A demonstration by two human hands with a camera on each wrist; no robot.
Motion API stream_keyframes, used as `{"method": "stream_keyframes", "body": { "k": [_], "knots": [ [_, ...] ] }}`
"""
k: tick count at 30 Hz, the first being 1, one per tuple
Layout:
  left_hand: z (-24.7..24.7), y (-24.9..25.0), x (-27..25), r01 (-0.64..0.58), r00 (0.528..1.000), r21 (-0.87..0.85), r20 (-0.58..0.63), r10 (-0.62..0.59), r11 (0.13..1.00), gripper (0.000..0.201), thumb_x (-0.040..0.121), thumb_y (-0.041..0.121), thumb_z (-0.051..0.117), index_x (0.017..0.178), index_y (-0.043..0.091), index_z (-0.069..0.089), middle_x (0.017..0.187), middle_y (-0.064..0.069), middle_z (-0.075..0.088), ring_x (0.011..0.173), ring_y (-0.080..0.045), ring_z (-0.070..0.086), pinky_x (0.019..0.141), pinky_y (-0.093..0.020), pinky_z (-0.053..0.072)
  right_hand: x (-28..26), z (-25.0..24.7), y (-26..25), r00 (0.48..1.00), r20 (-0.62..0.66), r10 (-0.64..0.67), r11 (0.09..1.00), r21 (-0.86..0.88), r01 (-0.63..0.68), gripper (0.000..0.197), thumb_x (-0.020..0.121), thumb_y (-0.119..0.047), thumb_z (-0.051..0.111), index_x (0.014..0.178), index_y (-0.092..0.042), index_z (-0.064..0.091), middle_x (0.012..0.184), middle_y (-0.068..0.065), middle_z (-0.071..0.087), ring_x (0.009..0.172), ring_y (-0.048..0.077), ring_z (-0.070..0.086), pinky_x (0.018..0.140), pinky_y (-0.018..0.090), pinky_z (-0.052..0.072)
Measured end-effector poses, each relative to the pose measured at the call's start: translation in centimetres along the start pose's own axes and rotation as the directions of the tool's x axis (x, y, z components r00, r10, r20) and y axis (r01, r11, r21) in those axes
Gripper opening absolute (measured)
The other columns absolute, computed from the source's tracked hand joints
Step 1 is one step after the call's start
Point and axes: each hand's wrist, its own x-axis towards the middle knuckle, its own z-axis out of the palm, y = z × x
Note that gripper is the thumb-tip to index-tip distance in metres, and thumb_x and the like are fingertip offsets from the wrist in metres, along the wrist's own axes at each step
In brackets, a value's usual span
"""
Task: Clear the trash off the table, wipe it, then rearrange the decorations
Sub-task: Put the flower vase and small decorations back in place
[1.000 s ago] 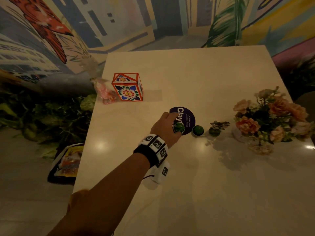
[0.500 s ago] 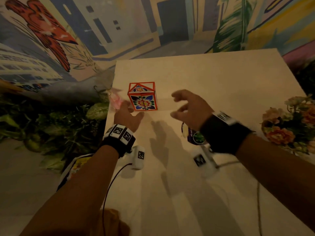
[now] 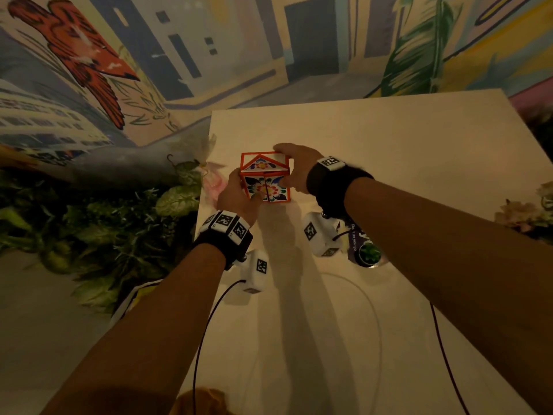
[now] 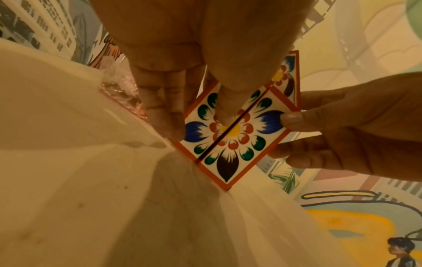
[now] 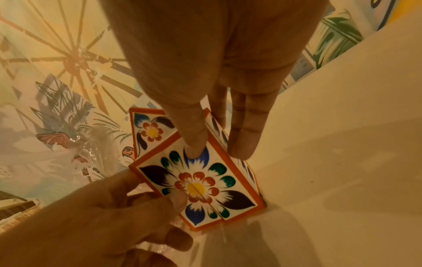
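Observation:
A small flower-painted box (image 3: 264,178) with orange edges stands near the left edge of the pale table (image 3: 389,139). My left hand (image 3: 241,190) holds its left side, with the thumb on the front face. My right hand (image 3: 294,167) holds its right side and far top corner. In the left wrist view the box (image 4: 230,144) has my left thumb on the flower and the left fingers (image 4: 164,112) down its side. In the right wrist view the box (image 5: 205,189) has the right thumb on its front and the right fingers (image 5: 246,137) along its side.
A pink cellophane-wrapped item (image 3: 212,182) lies just left of the box at the table edge. A purple round card with a small green plant (image 3: 365,251) sits under my right forearm. A flower bouquet (image 3: 526,214) stands at the right edge. Leafy plants (image 3: 104,235) fill the floor on the left.
A second ago my left hand was at the purple card. Both hands then reached toward the painted box and now hold it from either side.

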Motion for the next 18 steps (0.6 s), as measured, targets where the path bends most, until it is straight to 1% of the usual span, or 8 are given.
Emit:
{"method": "stream_keyframes", "body": {
  "k": [2,3,5,7,10,12,14,18],
  "knots": [
    [0.0,0.1,-0.3,0.000,1.000,-0.023,-0.011,-0.001,1.000,0.045,0.084,0.023,0.065,0.125,0.020,0.047,0.118,-0.002,0.063,0.102,-0.024,0.062,0.090,-0.041,0.053,-0.4,0.1,-0.2,1.000,-0.005,-0.012,1.000,0.028,0.012,0.063,0.082,-0.016,0.068,0.138,-0.019,0.039,0.134,0.008,0.051,0.110,0.028,0.057,0.093,0.037,0.050],
    [0.0,0.2,-0.6,-0.002,1.000,-0.021,-0.014,0.002,1.000,0.043,0.085,0.023,0.065,0.124,0.019,0.048,0.117,-0.003,0.063,0.102,-0.024,0.062,0.089,-0.040,0.053,-0.8,0.2,-0.3,1.000,-0.008,-0.020,0.999,0.029,0.021,0.058,0.082,-0.016,0.067,0.134,-0.018,0.042,0.129,0.009,0.054,0.105,0.028,0.059,0.089,0.037,0.051],
    [0.0,0.0,-1.3,-0.019,1.000,-0.029,-0.010,0.019,0.999,0.040,0.085,0.022,0.065,0.121,0.019,0.050,0.115,-0.001,0.063,0.101,-0.021,0.061,0.086,-0.032,0.051,-1.7,0.1,0.1,1.000,-0.001,-0.029,1.000,0.010,0.029,0.054,0.081,-0.017,0.069,0.130,-0.019,0.045,0.125,0.007,0.056,0.105,0.027,0.058,0.089,0.035,0.049],
    [-0.1,-0.2,-2.5,-0.049,0.999,-0.033,0.010,0.050,0.998,0.039,0.082,0.024,0.069,0.116,0.020,0.052,0.108,0.002,0.063,0.092,-0.017,0.059,0.077,-0.026,0.046,-3.1,-0.2,1.0,0.999,0.015,-0.036,0.999,-0.003,0.036,0.054,0.080,-0.019,0.070,0.129,-0.019,0.047,0.125,0.006,0.056,0.108,0.026,0.055,0.091,0.033,0.044],
    [0.1,-0.3,-4.5,-0.121,0.989,-0.021,0.080,0.122,0.992,0.044,0.076,0.024,0.075,0.113,0.021,0.053,0.100,0.008,0.058,0.079,-0.016,0.058,0.071,-0.026,0.045,-6.0,-0.5,3.0,0.999,0.039,-0.032,0.999,0.019,0.031,0.056,0.078,-0.021,0.072,0.128,-0.020,0.048,0.125,0.003,0.055,0.094,0.018,0.054,0.087,0.028,0.043],
    [0.4,-0.1,-5.9,-0.141,0.975,-0.076,0.160,0.152,0.987,0.057,0.072,0.019,0.078,0.121,0.023,0.050,0.103,0.010,0.057,0.073,-0.015,0.060,0.071,-0.029,0.050,-8.1,-0.4,4.3,0.998,0.049,-0.027,0.999,0.039,0.025,0.057,0.078,-0.021,0.073,0.129,-0.023,0.047,0.124,0.001,0.055,0.087,0.013,0.051,0.084,0.026,0.043],
    [0.9,0.0,-7.2,-0.143,0.959,-0.119,0.229,0.167,0.982,0.068,0.070,0.016,0.080,0.128,0.028,0.046,0.112,0.008,0.059,0.076,-0.018,0.065,0.074,-0.036,0.056,-9.7,-0.1,5.5,0.998,0.052,-0.028,0.999,0.046,0.026,0.059,0.077,-0.021,0.074,0.129,-0.025,0.047,0.123,-0.001,0.055,0.087,0.012,0.051,0.083,0.025,0.042],
    [1.8,0.4,-9.5,-0.168,0.948,-0.097,0.257,0.188,0.981,0.072,0.069,0.017,0.080,0.131,0.028,0.044,0.120,0.004,0.061,0.074,-0.019,0.065,0.076,-0.039,0.056,-12.0,0.3,7.2,0.998,0.047,-0.034,0.997,0.065,0.031,0.063,0.076,-0.021,0.075,0.131,-0.026,0.046,0.127,-0.003,0.055,0.089,0.012,0.053,0.083,0.023,0.042]
  ]
}}
